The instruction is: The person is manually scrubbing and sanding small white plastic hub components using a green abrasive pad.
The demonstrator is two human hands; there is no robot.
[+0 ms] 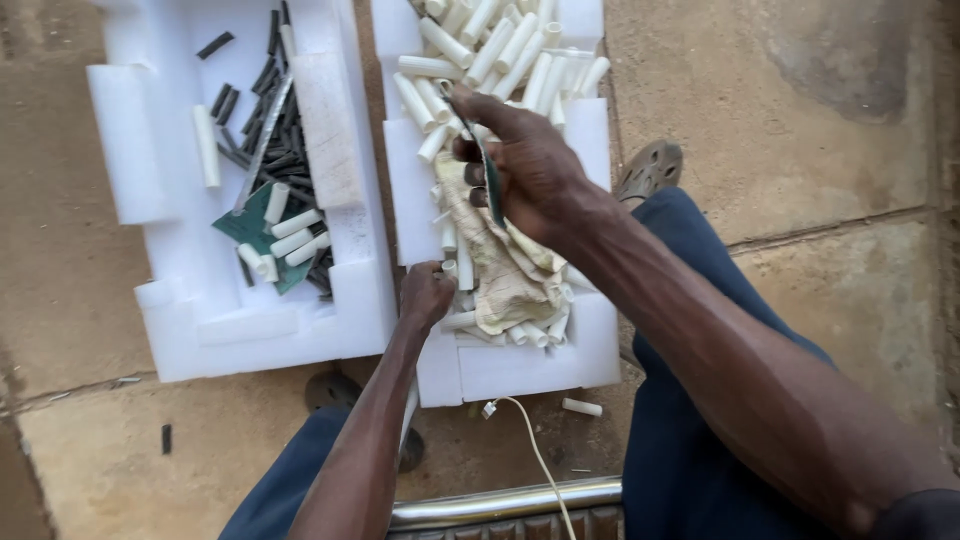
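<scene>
Your right hand [525,165] pinches a thin green strip [492,185] over the crowded right foam tray [530,370], left hand [425,293] fisted at its inner edge, bare concrete floor [800,120] around.

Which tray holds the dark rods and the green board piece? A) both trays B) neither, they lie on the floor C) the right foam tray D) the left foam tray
D: the dark rods and green board piece lie in the left foam tray, while the right foam tray holds white tubes and a cloth.
</scene>
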